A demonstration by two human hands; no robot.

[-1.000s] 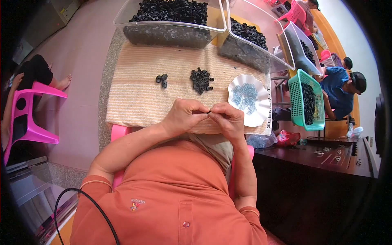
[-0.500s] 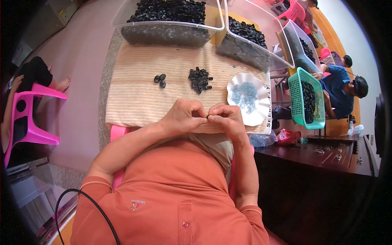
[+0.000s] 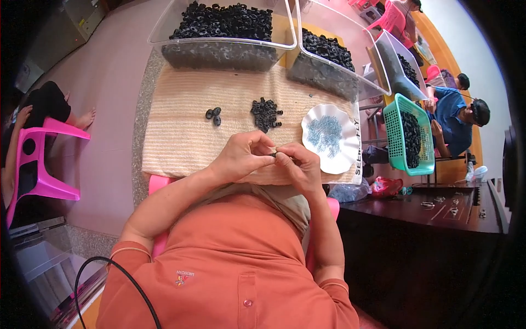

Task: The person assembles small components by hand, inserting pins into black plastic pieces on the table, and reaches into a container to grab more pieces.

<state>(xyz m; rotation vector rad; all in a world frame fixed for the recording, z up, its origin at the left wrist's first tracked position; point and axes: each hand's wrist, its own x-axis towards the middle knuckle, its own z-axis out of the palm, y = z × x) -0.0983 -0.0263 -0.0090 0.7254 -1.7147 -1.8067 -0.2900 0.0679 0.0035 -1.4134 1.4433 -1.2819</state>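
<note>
My left hand [image 3: 244, 156] and my right hand [image 3: 298, 165] meet over the near edge of a striped beige towel [image 3: 181, 126]. Both pinch a small dark part [image 3: 274, 154] between thumbs and fingers; it is mostly hidden by the fingertips, so its exact kind is unclear. Beyond my hands lies a small heap of black ring-like plastic parts [image 3: 266, 114]. Left of that heap sit three black oval pieces [image 3: 213, 115], close together. To the right, a white wavy-rimmed plate [image 3: 347, 148] holds many tiny clear bluish pieces [image 3: 327, 134].
Two clear bins [image 3: 219, 56] [image 3: 323, 74] full of black parts stand along the towel's far edge. A green basket [image 3: 395, 137] of black parts is at right, beside a person in blue [image 3: 457, 118]. A dark wooden surface [image 3: 405, 205] lies near right; a pink stool [image 3: 41, 170] stands left.
Both hands stay together at the same small part, with the right fingers slightly shifted around it. The view has moved a little; the heap, oval pieces and plate look unchanged.
</note>
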